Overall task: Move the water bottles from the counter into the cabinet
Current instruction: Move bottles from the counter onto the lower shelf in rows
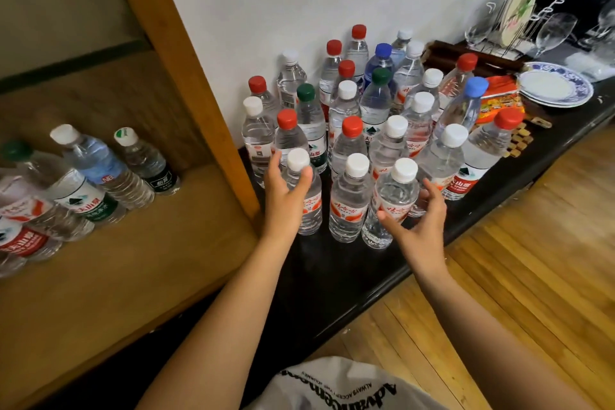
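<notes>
Many clear water bottles [352, 130] with red, white, green and blue caps stand crowded on the black counter [332, 276]. My left hand [286, 193] is up against the front-left white-capped bottle [307, 206], with the thumb lying across its shoulder and the fingers straight beside it. My right hand [421, 220] is spread around the front-right white-capped bottle [392, 200], thumb in front and fingers to its right, not closed on it. Several bottles [90, 176] stand on the wooden cabinet shelf [139, 263] at the left.
A wooden cabinet post [186, 70] separates the shelf from the counter. At the back right are blue-rimmed plates [555, 85], wine glasses [552, 33], an orange packet [499, 100] and small blocks [519, 140]. Wood floor [515, 260] lies to the right.
</notes>
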Tool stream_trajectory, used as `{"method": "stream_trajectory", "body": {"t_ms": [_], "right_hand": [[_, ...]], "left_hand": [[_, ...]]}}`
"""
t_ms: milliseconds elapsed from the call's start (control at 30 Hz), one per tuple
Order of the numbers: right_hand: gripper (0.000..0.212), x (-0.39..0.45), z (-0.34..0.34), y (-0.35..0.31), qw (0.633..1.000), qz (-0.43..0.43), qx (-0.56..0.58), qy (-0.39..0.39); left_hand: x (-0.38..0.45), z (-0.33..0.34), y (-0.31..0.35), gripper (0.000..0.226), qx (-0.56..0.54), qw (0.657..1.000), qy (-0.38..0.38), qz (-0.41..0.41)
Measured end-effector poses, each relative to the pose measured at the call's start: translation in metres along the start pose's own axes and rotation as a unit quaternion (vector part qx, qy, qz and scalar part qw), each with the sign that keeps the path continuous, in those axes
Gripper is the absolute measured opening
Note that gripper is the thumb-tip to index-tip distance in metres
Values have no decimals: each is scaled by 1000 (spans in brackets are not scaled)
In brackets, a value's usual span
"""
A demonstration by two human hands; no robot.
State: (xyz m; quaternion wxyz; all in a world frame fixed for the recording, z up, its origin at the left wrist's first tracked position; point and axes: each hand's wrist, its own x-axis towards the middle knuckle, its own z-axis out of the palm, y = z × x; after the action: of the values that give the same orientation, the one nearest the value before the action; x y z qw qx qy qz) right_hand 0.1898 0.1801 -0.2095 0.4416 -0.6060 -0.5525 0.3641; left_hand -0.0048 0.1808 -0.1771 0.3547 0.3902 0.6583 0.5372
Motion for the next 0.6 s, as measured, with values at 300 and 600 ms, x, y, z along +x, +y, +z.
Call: {"method": "stream_trajectory", "body": {"t_ms": [300,600], "right_hand": [[76,19,-4,10,993,-51,43,-98],[76,12,-16,11,988,-51,28,-141]], "left_hand": [[12,6,-3,38,7,999,-44,24],[-11,-5,-7,42,69,985,-148,55]]}}
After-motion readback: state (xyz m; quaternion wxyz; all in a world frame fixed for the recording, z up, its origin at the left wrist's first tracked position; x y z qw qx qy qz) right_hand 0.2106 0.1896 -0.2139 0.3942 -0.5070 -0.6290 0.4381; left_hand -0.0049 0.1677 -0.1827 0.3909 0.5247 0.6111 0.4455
